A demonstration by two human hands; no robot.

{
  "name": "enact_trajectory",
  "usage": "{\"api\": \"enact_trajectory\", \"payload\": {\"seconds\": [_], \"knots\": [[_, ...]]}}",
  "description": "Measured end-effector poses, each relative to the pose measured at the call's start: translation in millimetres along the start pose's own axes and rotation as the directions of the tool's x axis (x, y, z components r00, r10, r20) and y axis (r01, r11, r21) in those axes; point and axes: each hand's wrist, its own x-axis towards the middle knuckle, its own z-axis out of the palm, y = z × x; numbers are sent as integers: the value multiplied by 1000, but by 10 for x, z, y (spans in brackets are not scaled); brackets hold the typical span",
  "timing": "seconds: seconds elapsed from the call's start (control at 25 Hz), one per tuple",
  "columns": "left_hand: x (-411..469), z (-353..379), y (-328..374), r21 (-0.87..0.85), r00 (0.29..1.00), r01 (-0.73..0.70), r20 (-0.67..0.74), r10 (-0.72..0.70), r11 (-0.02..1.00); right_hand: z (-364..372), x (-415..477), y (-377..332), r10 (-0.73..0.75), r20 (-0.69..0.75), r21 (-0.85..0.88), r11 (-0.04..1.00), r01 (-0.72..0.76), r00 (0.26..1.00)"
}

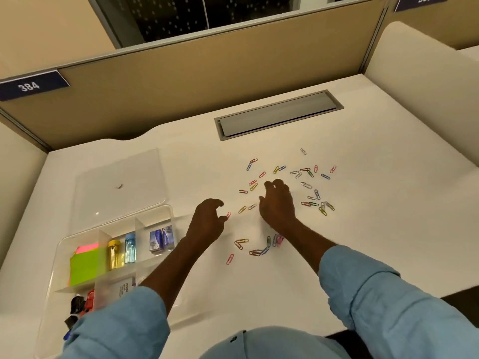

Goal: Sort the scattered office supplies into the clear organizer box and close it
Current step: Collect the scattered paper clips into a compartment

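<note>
White desk (pixel 363 229), paper clips (pixel 325 176) scattered centre, organizer box (pixel 141 237) at left edge

Desk (pixel 375 229) free far right; paper clips (pixel 305 174) litter centre; organizer box (pixel 141 224) w/ open lid (pixel 119 182) blocks left.

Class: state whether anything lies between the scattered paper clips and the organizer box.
Nothing visible: bare desk separates the paper clips from the organizer box, whose lid lies open behind it; only the left hand is between.
</note>
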Motion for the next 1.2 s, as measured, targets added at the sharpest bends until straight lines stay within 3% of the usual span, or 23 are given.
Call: {"api": "enact_trajectory", "payload": {"seconds": [0.2, 0.32, 0.64, 0.84, 1.08, 1.2], "knots": [[720, 125, 351, 94, 985, -31, 170, 15, 995, -289, 583, 835, 245, 6, -32, 969, -245, 970], [1099, 218, 504, 120, 977, -22, 213, -4, 993, -377, 872, 1189, 282, 55, -46, 959, -279, 958], [1873, 573, 837, 184, 961, -73, 275, 20, 980, -304, 1584, 1326, 78, 203, -6, 997, -79, 976], [1994, 800, 830, 289, 953, -36, 298, -53, 957, -51, 1626, 1147, 55, 240, -73, 997, -39, 969], [1675, 862, 800, 308, 925, -219, 368, 96, 926, 187, 1281, 865, -54, 226, -101, 992, 78, 973], [1548, 848, 818, 389, 910, -267, 402, 99, 882, 223, 1056, 769, -79, 255, -141, 983, 118, 964]]}}
